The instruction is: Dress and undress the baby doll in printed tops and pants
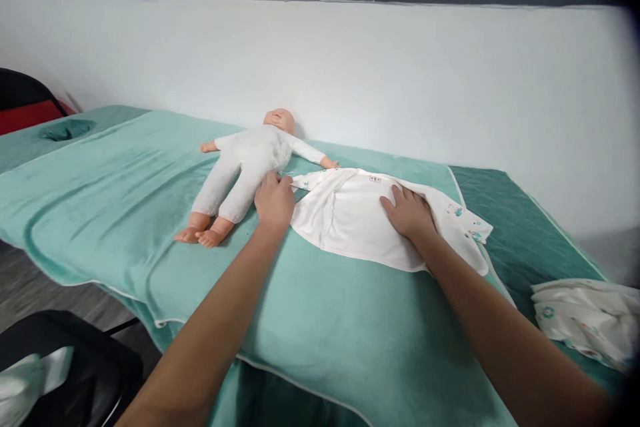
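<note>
A white baby shirt (357, 213) with small printed figures on its sleeves lies spread open, inside up, on a green cover. My left hand (275, 201) is closed at the end of its left sleeve, with the fingertips partly hidden. On the right half of the shirt, my right hand (411, 211) rests with fingers apart, pressing on the cloth. A baby doll (260, 150) in a white body suit lies on its back, just beyond and left of my left hand. One doll hand almost touches the shirt's neck edge.
The green cover (125, 193) drapes over a padded bed (525, 227) against a white wall. A folded printed cloth (590, 320) lies at the right. At lower left stands a black chair (100, 360) with a pale item on it.
</note>
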### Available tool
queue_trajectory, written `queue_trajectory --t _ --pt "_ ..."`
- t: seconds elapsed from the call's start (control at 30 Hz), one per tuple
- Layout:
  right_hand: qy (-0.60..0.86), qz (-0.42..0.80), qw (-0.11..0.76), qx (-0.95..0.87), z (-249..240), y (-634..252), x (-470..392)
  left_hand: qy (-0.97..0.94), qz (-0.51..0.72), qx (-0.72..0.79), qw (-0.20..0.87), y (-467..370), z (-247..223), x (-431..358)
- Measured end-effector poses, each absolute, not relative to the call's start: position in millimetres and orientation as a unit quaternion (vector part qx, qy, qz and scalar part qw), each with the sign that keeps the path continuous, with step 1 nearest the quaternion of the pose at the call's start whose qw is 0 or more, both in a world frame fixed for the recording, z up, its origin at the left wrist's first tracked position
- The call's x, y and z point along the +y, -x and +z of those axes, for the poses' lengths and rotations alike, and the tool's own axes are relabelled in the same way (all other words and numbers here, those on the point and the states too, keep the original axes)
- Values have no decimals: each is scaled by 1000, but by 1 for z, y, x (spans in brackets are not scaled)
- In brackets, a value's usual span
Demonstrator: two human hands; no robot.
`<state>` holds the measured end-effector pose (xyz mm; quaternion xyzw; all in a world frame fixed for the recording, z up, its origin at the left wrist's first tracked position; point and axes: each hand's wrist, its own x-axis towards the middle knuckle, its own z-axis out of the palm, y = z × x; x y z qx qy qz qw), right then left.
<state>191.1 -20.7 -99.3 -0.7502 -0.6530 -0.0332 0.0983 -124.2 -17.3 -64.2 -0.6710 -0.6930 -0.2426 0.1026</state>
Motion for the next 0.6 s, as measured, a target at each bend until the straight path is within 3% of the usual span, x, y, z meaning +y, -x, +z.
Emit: queue_trajectory --t 0.43,0.6 --pt "752 -23 109 -649 -98 -191 -21 646 -272 -713 -4 129 -71 -6" --pt "748 -28 112 -654 -96 -190 -22 679 -350 -645 -13 133 -73 -2"
